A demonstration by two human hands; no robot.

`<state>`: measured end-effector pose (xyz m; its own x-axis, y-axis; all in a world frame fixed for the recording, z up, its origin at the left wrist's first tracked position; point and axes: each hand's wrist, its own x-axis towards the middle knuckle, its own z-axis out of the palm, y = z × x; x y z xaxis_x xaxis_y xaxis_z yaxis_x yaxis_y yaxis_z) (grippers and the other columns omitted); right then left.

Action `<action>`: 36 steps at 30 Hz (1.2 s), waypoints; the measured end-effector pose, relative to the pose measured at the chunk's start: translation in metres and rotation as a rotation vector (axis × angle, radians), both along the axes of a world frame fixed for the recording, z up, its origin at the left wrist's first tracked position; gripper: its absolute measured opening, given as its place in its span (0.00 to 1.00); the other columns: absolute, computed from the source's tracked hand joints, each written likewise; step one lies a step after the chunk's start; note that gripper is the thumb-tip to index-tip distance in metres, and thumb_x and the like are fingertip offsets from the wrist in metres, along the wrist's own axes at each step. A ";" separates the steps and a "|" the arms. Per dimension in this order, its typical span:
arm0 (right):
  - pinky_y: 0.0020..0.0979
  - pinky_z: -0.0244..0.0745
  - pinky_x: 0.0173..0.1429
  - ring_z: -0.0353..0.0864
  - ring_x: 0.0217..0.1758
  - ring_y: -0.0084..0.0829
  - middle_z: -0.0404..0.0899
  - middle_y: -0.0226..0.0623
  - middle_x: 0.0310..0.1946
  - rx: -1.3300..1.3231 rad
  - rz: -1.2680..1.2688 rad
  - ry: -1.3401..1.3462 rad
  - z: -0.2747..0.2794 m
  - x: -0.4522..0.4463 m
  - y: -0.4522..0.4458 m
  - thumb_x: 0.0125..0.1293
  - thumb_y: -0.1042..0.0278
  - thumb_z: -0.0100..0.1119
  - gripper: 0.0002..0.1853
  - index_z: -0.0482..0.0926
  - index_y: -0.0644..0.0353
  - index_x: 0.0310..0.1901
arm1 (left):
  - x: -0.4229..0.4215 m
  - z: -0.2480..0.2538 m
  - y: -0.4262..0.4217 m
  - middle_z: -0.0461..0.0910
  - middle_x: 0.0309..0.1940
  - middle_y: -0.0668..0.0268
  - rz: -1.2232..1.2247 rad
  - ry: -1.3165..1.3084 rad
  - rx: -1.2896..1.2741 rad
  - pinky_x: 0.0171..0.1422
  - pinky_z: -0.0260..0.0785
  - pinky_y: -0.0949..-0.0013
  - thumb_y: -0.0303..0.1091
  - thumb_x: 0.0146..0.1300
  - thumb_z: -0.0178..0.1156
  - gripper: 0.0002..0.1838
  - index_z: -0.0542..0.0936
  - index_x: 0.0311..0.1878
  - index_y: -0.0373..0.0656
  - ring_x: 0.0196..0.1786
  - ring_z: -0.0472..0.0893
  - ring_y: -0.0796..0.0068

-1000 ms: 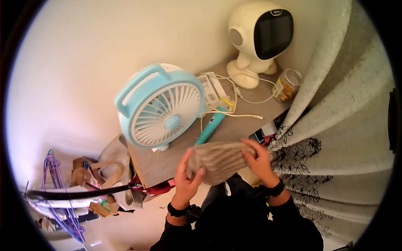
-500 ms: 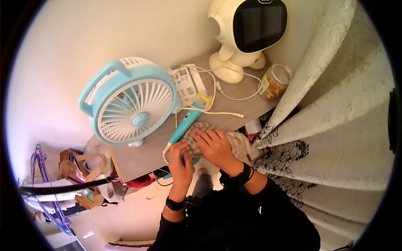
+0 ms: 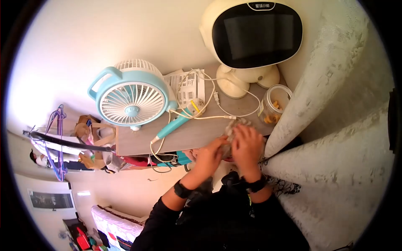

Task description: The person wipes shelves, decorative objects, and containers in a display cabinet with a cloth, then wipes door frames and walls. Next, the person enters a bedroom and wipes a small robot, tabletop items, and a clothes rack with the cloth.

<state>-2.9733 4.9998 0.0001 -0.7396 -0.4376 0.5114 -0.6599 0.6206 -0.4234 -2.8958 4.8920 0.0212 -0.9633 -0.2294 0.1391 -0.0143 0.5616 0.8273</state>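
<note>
A bunched beige-grey cloth [image 3: 241, 121] shows at the front right edge of the wooden desk [image 3: 176, 140], mostly hidden by my hands. My right hand [image 3: 247, 146] lies over it with its fingers bent and pressed on the cloth. Close beside, my left hand [image 3: 211, 154] is closed at the cloth's left side, its fingertips partly hidden. A teal microphone [image 3: 175, 125] with a yellow band lies left of the cloth, a white cable looped around it. The plug end of a white cable touches the desk just behind the cloth.
A light-blue fan [image 3: 132, 100] stands at the desk's left. Behind are printed papers [image 3: 190, 85] and a white robot with a dark screen [image 3: 257, 35]. A clear jar [image 3: 274, 104] stands by the grey curtain [image 3: 318, 83]. Bags [image 3: 94, 134] and hangers [image 3: 58, 142] are at left.
The cloth, spread between both hands a second ago, is now bunched under them. Both hands have moved toward the desk's right end. The view has shifted.
</note>
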 end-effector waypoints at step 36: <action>0.33 0.61 0.43 0.68 0.41 0.34 0.71 0.34 0.37 -0.068 0.101 0.105 -0.008 0.005 0.012 0.46 0.66 0.58 0.10 0.75 0.56 0.33 | 0.024 0.037 -0.040 0.75 0.28 0.58 0.011 -0.138 -0.144 0.30 0.66 0.76 0.19 0.53 0.47 0.15 0.71 0.45 0.40 0.26 0.75 0.74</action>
<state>-2.9682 5.0119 -0.0075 -0.6345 -0.4688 0.6146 -0.7605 0.5206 -0.3881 -2.8715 4.8524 0.0580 -0.9732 -0.2268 0.0381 -0.1284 0.6733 0.7281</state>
